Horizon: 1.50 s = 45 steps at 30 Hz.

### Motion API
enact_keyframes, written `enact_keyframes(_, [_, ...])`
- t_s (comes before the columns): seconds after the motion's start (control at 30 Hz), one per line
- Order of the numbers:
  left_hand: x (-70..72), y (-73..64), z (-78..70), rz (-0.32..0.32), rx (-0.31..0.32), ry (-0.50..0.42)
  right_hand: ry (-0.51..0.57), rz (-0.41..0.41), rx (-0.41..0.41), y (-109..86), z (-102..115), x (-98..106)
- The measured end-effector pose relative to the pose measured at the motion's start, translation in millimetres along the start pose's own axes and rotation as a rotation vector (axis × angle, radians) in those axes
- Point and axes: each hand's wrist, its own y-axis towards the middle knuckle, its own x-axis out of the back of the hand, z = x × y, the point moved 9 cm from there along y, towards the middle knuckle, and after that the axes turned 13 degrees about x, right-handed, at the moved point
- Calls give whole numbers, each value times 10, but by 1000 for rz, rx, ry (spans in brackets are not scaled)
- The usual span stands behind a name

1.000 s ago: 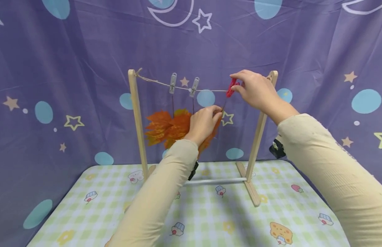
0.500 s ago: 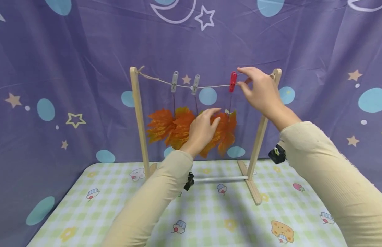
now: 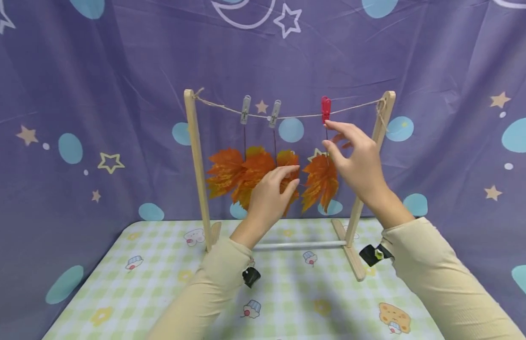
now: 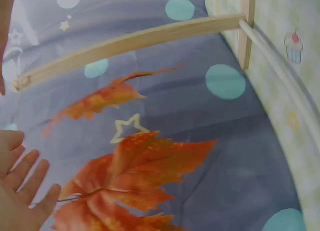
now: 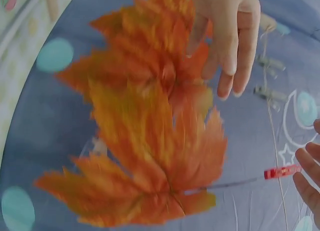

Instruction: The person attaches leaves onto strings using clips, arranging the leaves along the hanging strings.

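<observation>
A red clothespin (image 3: 326, 109) sits on the string (image 3: 301, 116), and below it an orange maple leaf (image 3: 321, 182) hangs by its dark stem. Just under the clothespin, my right hand (image 3: 358, 165) has thumb and fingers apart, holding nothing; in the right wrist view its fingertips overlap the clip's end. My left hand (image 3: 269, 198) is also spread and holds nothing, partly hiding the middle leaf (image 3: 256, 170). Farther left, a grey clothespin (image 3: 245, 110) and a second grey clothespin (image 3: 275, 114) grip the string, with leaf stems below them.
The string is tied between two wooden posts (image 3: 198, 170) joined low down by a white rod (image 3: 297, 245). This rack stands on a checkered tablecloth (image 3: 203, 297). A purple curtain (image 3: 152, 61) with stars and moons hangs behind it.
My right hand has let go of the red clothespin and moved down beside it. My left hand has released the right leaf and drawn down and left; the leaf now hangs freely.
</observation>
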Motion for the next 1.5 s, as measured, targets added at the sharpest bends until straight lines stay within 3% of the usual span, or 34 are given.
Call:
enact_keyframes(0.1, [54,-138,-63,-35,-31,28,27,-27,-8,-125,67,-6])
enact_keyframes(0.33, [226,-455,-91,-67,-11,-145,115,-151,-129,-468,166,88])
enact_keyframes(0.43, [256,-604,-56,-57,-8,-158,150,-182,-175,-628,223,111])
enact_keyframes(0.57, [284,-769,11,-84,-11,-63,139,-185,-188,-820,270,129])
enact_keyframes(0.73, [359,-919,95,-170,-27,76,109,-179,-199,-1058,276,144])
enact_keyframes(0.93, [397,-1077,177,-204,-64,159,78,-155,-200,-1303,284,105])
enact_keyframes(1.2, [504,-1214,387,-236,-63,215,67,-142,-207,-1520,265,28])
enact_keyframes(1.5, [555,-1349,650,-240,-9,246,64,-101,-179,-1685,273,-53])
